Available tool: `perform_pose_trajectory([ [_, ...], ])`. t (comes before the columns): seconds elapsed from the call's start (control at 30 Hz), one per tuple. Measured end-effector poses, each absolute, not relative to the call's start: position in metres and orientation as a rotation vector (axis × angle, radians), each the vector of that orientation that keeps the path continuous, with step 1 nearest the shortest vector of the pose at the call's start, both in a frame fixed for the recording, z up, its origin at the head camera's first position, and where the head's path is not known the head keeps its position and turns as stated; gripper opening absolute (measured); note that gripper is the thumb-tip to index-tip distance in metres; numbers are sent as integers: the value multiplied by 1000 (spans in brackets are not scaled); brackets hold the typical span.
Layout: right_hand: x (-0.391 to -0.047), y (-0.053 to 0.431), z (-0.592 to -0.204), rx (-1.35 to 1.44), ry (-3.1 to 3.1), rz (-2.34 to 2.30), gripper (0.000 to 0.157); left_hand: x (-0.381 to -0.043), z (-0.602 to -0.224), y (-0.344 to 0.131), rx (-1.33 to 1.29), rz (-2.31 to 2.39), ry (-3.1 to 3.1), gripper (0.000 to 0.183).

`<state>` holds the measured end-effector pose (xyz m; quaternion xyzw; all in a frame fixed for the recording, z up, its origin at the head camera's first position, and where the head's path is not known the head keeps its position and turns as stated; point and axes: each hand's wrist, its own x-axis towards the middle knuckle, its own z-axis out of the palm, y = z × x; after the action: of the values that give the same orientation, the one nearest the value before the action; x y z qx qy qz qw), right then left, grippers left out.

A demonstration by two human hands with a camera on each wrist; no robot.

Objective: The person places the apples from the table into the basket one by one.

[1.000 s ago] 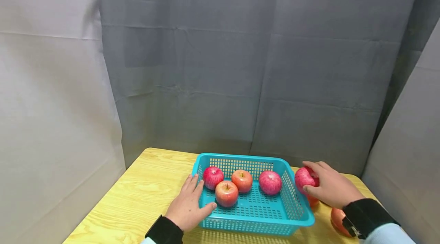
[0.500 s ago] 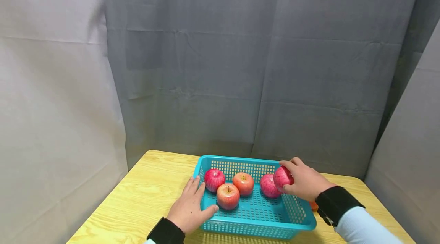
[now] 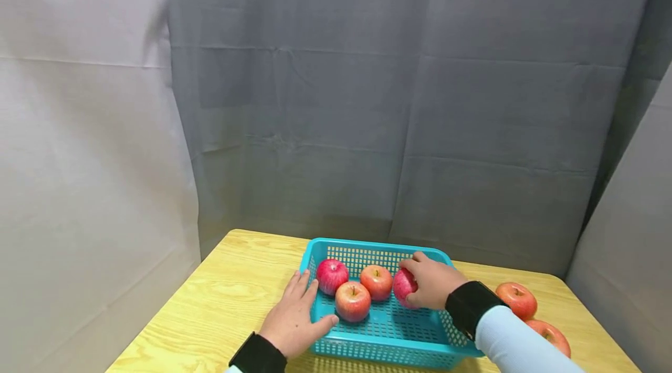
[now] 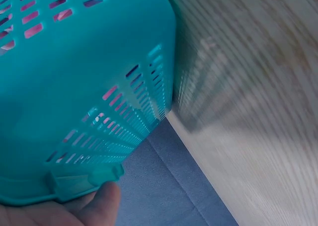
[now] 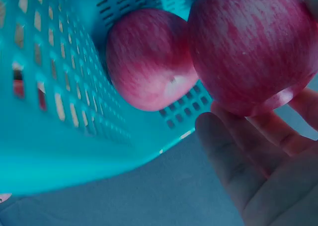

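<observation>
Held in my right hand (image 3: 431, 285) is a pinkish-red apple (image 3: 405, 288), low inside the right half of a turquoise plastic basket (image 3: 388, 346). The right wrist view shows fingers and thumb around this apple (image 5: 253, 47), with another red apple (image 5: 149, 59) right beside it in the basket; the hand hides that one in the head view. My left hand (image 3: 296, 320) rests with extended fingers at the basket's left rim, thumb by the front corner. To the left inside lie a dark pink apple (image 3: 332, 276) and two orange-red apples, one behind (image 3: 375, 282), one in front (image 3: 353, 302).
Two orange-red apples, one farther back (image 3: 517, 300) and one nearer (image 3: 549, 336), lie on the wooden table (image 3: 210, 309) right of the basket, close to my right sleeve. Grey cloth (image 3: 336, 98) hangs behind the table, pale cloth (image 3: 79, 157) at the left side.
My right hand has carried the pinkish-red apple leftward from beside the basket, over its right rim and down inside. My left hand stays at the left rim.
</observation>
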<state>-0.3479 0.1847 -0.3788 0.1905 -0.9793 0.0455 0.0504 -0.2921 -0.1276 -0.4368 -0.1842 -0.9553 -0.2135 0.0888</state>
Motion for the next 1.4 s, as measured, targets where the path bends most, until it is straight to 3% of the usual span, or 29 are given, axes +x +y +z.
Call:
perform_pose_trajectory([
  [0.53,-354,170,-401,676,-3003,35,66,-292,-433,-126,-541,-622,-2850,95],
  [1.4,-352,183,-407,688,-3030,116,68,-294,-437,-126,-544,-586,-2844,94],
])
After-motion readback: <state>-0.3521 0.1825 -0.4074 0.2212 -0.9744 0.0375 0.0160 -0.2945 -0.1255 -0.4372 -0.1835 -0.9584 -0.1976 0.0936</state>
